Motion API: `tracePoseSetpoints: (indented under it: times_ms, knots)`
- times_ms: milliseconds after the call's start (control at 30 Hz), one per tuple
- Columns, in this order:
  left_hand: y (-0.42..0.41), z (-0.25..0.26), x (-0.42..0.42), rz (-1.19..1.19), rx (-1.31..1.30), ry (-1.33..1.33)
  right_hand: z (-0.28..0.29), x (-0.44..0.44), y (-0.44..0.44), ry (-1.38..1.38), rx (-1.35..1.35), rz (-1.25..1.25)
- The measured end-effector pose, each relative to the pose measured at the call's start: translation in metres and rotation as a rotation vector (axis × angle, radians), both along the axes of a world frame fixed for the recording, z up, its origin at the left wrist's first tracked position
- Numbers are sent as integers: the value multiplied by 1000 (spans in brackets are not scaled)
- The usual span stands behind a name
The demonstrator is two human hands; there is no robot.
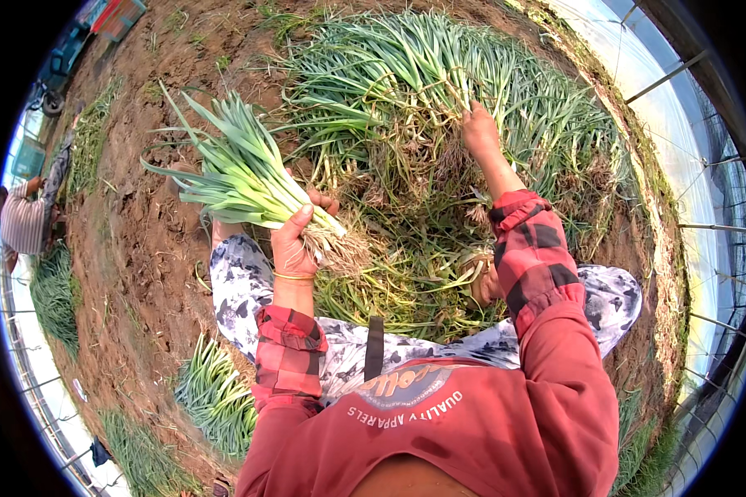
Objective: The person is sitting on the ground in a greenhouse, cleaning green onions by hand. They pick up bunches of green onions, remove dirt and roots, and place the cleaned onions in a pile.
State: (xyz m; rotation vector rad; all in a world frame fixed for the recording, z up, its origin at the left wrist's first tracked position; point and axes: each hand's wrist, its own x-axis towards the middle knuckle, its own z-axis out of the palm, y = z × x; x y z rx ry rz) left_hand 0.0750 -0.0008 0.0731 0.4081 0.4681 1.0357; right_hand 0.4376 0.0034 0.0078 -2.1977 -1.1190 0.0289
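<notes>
My left hand (293, 239) grips a bunch of leek-like allium plants (248, 171) by the pale stems. Their green leaves fan up to the left, and the tangled roots hang out on the right side of the hand. Farther out, my right hand (482, 132) closes round the stems of a few similar plants at the big heap (360, 68). Its fingertips are partly hidden. Leaves in the heap point away from me, with brown, soil-covered roots on the near side. Loose yellow-green trimmings (385, 292) lie on the ground between my legs.
A small pile of plants (217, 397) lies beside my left hip. Bare brown soil (143, 267) stretches to the left, where another person (25, 217) works near more plants (56, 298). Crates (118, 18) stand at the far upper left. Plastic greenhouse sheeting (671, 124) borders the right.
</notes>
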Motion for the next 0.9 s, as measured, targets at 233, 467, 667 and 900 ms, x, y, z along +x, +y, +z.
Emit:
tracePoseSetpoints:
  times_ms: [233,467,667,900]
  knots:
    - [11,-21,-7,-87,-96,-103,30,13,21,350,-314,34]
    - [14,-29,-2,-121,-161,-55,63,-92,-56,1385,-107,279]
    - [17,-31,6,-222,-111,253,25,-179,-131,1310,-161,517]
    - [0,-39,21,-486,-133,436,29,-211,-179,603,-338,764]
